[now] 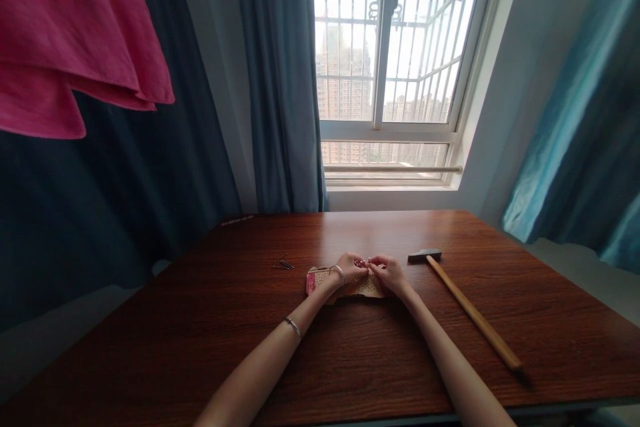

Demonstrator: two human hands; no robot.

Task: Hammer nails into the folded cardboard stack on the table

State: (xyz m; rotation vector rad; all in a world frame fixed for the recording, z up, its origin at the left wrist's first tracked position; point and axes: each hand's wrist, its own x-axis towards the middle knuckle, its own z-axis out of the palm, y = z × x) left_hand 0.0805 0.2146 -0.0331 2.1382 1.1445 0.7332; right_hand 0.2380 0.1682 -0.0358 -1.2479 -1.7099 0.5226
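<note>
My left hand (351, 269) and my right hand (387, 272) meet over a small tan perforated piece with a pink edge (316, 280) that lies on the brown wooden table (350, 347). Both hands have their fingers curled and pinched together at the piece's top edge. What the fingertips pinch is too small to make out. A thin bracelet sits on my left wrist and a bangle further up the forearm.
A hammer (465, 307) with a long wooden handle lies to the right of my hands, head toward the window. A few thin nails (283, 263) lie to the left. A window (390, 60), blue curtains and a hanging pink cloth (75, 33) stand beyond the table.
</note>
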